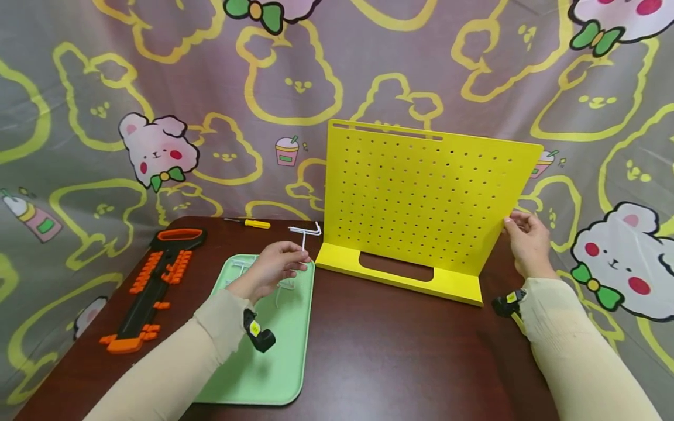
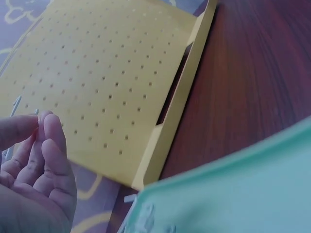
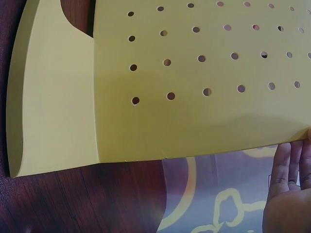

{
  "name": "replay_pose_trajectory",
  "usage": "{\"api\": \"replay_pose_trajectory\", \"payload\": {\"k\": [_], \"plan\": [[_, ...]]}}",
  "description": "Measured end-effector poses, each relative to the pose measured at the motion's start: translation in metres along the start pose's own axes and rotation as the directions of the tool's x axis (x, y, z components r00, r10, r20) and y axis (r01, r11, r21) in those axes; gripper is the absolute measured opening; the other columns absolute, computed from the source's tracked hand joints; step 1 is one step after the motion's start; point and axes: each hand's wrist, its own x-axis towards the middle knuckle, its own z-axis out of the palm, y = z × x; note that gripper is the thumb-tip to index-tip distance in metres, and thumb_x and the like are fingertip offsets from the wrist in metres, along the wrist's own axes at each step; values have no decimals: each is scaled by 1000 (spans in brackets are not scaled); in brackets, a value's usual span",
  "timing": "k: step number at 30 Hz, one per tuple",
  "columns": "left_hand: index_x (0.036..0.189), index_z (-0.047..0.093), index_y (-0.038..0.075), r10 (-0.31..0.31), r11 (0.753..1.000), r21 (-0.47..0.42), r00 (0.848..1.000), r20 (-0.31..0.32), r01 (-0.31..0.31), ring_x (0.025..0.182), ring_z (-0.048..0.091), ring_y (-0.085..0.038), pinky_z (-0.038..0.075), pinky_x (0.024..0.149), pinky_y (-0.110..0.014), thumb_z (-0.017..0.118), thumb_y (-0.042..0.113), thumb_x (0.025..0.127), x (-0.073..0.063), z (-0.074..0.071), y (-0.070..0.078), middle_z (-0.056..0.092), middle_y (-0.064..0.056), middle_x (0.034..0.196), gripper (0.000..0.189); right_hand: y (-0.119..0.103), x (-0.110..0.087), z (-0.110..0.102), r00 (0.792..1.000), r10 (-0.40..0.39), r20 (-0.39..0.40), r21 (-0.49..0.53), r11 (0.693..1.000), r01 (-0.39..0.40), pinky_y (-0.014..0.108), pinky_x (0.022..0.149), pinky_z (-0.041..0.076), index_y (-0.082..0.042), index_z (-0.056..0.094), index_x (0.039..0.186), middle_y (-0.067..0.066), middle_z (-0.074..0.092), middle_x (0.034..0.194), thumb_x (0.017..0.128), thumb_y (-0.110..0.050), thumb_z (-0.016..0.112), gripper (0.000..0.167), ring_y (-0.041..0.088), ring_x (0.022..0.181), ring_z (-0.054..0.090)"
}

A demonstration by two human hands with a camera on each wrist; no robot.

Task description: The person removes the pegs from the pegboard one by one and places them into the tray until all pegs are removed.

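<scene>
A yellow pegboard (image 1: pixel 416 199) with rows of small holes stands upright on its flanged base. At its right side edge, my right hand (image 1: pixel 529 242) grips the board between thumb and fingers; in the right wrist view the fingers (image 3: pixel 281 170) sit behind that edge. My left hand (image 1: pixel 274 268) pinches a white wire hook (image 1: pixel 303 238) by its lower end, left of the board and over the far edge of a light green tray (image 1: pixel 281 356). More white hooks (image 1: pixel 241 266) lie in the tray, partly hidden by the left hand.
On the left of the dark wooden table (image 1: pixel 379 362) lies a black rack (image 1: pixel 144 304) with orange clips and an orange handle. A yellow-handled screwdriver (image 1: pixel 257 224) rests near the back edge. Behind hangs a patterned curtain (image 1: pixel 210 76).
</scene>
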Motion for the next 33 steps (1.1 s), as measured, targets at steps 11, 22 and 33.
{"api": "replay_pose_trajectory", "payload": {"k": [11, 22, 33], "plan": [[104, 60, 1, -17, 998, 59, 1000, -10, 17, 77, 68, -9, 51, 63, -21, 58, 6, 105, -36, -45, -18, 72, -1, 90, 5, 2, 1, 2, 1000, 1, 5, 19, 1000, -1, 6, 70, 50, -24, 59, 105, -5, 54, 101, 105, -13, 60, 11, 7, 91, 55], [108, 60, -2, -37, 991, 131, 999, -7, 38, 85, 69, -16, 53, 71, -28, 56, 8, 106, -60, -69, -29, 72, -5, 96, 11, -1, 0, 1, 1000, 3, 12, 14, 1000, -3, 6, 70, 50, -25, 59, 104, -5, 55, 101, 104, -14, 61, 11, 6, 91, 56], [104, 63, -1, -108, 976, 187, 994, -22, 110, 82, 66, -14, 53, 68, -27, 59, 8, 105, -75, -80, -41, 72, -8, 95, 11, -1, 0, 0, 1000, -1, 13, -4, 1000, 1, 6, 69, 50, -26, 59, 103, -7, 56, 99, 105, -13, 60, 14, 5, 88, 56]]}}
